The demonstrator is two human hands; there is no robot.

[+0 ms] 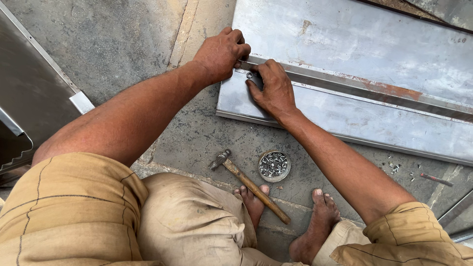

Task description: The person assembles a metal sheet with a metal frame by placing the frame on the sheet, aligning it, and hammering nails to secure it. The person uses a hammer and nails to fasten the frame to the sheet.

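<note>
While we squat over a steel sheet point(345, 34) on the concrete, our left hand point(221, 51) curls shut on its angle strip point(354, 87), steadying it; our right hand's point(273, 88) fingertips pinch a rivet point(250, 75) there. Hammer point(249, 182) and rivet tin point(274, 166) wait near our feet.

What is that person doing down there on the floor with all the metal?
A person squats barefoot on the concrete floor, both hands at the corner of a big metal sheet. The left hand grips the end of a metal strip lying across it, and the right hand presses beside it. A hammer and a small tin of rivets sit by the feet.
</note>
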